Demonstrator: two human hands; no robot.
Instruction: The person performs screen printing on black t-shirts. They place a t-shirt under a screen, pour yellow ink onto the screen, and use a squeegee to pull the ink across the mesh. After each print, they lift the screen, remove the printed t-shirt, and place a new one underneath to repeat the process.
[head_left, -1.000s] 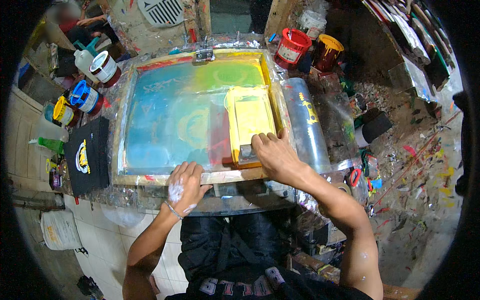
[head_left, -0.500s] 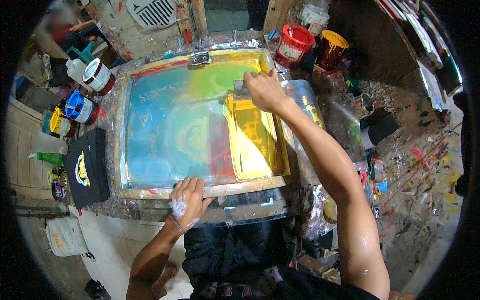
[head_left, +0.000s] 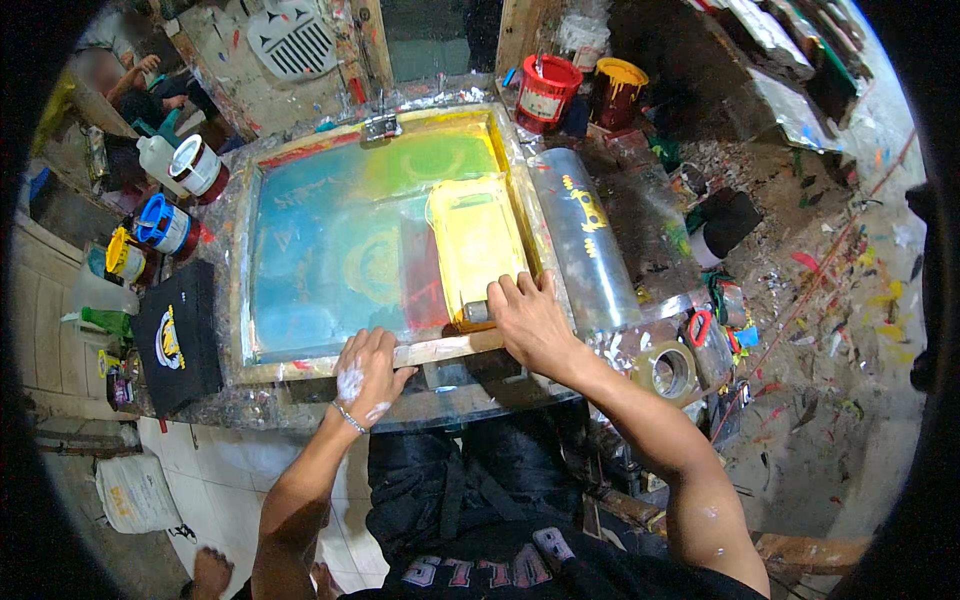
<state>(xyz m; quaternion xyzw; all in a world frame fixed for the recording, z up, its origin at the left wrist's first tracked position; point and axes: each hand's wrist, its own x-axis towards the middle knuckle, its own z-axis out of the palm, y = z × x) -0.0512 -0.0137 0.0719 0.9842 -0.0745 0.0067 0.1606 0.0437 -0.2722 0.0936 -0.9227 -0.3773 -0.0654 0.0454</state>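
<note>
A wooden-framed printing screen [head_left: 470, 347] with blue-green, green and red mesh areas lies flat in front of me. My left hand [head_left: 368, 372], smeared with white, holds the frame's near edge, its fingers over the wood. In my right hand [head_left: 527, 310] is a squeegee, closed in my fingers near the screen's front right corner. Only the squeegee's end [head_left: 477, 312] shows beside my fingers; the rest is hidden under the hand. A thick band of yellow ink [head_left: 478, 235] covers the mesh beyond it. At the back edge, a metal clamp [head_left: 380, 127] sits on the frame.
Left of the screen stand a folded black printed cloth [head_left: 178, 335] and several paint tubs, one blue-rimmed [head_left: 165, 224]. A red bucket [head_left: 548, 93] and a yellow-rimmed bucket [head_left: 618, 92] stand at the back right. Clear tape [head_left: 664, 372] lies right of my right hand. Someone sits far left.
My right hand has drawn the squeegee from the screen's back right toward me, to the near edge. The left hand stays on the frame. The view has shifted slightly.
</note>
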